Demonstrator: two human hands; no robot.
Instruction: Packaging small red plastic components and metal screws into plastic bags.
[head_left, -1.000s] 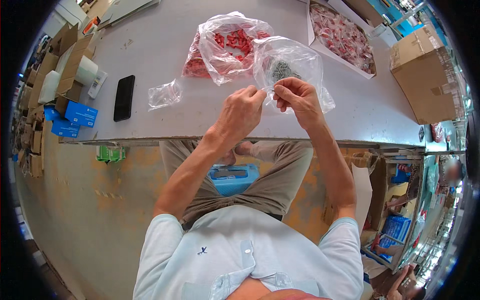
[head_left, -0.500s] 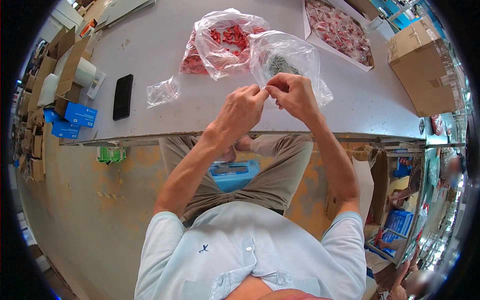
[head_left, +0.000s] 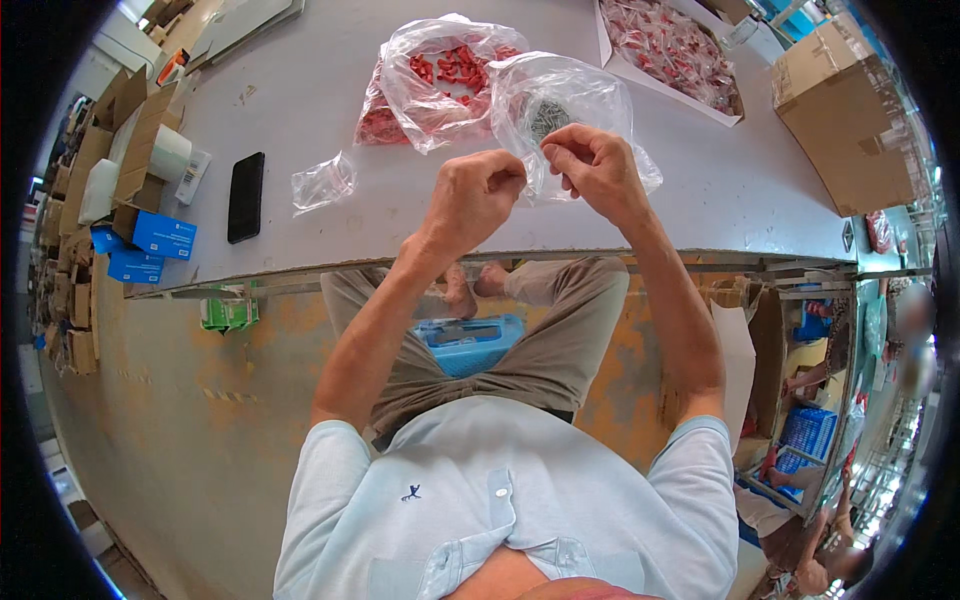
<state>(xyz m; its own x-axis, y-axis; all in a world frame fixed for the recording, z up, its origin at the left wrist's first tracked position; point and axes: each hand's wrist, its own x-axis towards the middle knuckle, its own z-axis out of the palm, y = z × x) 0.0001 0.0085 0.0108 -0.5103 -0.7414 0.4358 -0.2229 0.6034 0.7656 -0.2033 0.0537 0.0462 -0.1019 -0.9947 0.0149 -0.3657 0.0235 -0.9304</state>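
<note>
A clear plastic bag [head_left: 612,105] with slender grey metal pieces [head_left: 548,118] inside lies with its mouth spread, right of the middle of the pale grey surface [head_left: 330,235] and set back from its near edge. The bare right hand [head_left: 597,170] is in front of it, overlapping its lower part in view; the grip is nearly closed, thumb tip near the curled index finger, and I cannot tell whether anything small is pinched there. The bare left hand [head_left: 476,195], apart from the right and above the near edge, has its fingers bent in toward the thumb; the contents of that grip, if any, are hidden. Just left of the metal pieces' bag, another clear plastic bag [head_left: 428,122] holds small red pieces [head_left: 445,68]. Toward the left edge lie a small, crumpled transparent bag [head_left: 323,185] and a black rectangular phone [head_left: 246,198], with blue cardboard boxes [head_left: 165,235] at the near left corner. Toward the right edge stand a white-walled tray [head_left: 665,92] of wrapped red items and a brown cardboard box [head_left: 850,120].
</note>
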